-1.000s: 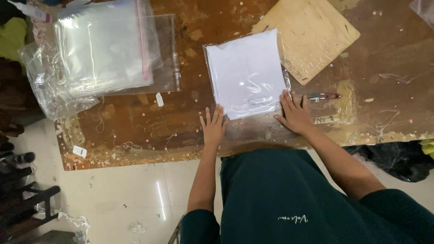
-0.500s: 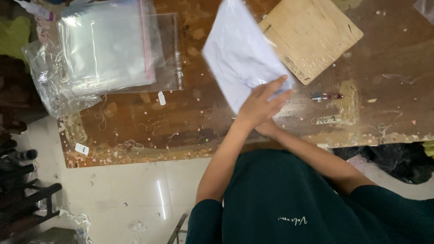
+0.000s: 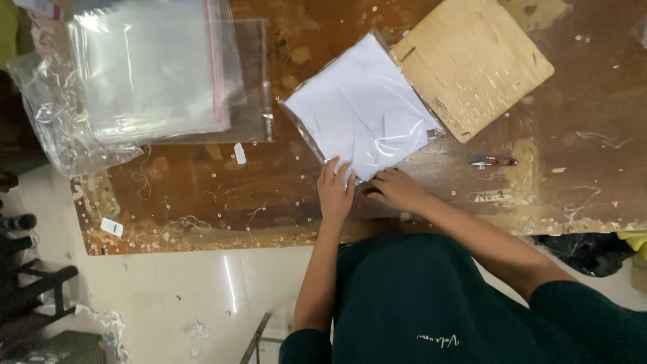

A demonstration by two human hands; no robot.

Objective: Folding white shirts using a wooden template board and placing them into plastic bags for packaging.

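- A stack of clear plastic bags [image 3: 158, 71] is lying at the table's [image 3: 202, 195] far left.
- The left hand [image 3: 335, 192] is pressing flat, fingers spread, on the white bagged garment's [image 3: 364, 108] near edge.
- The right hand [image 3: 396, 190] is curling loosely at that corner; whether it is gripping anything is unclear.
- A wooden board [image 3: 472, 64] is sitting beside the garment, with small snips [image 3: 492, 161] lying nearer.

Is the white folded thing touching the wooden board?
Touching. In the head view, the far right edge of the white folded cloth lies right against the wooden board, slightly overlapping its near corner, with no table showing between.
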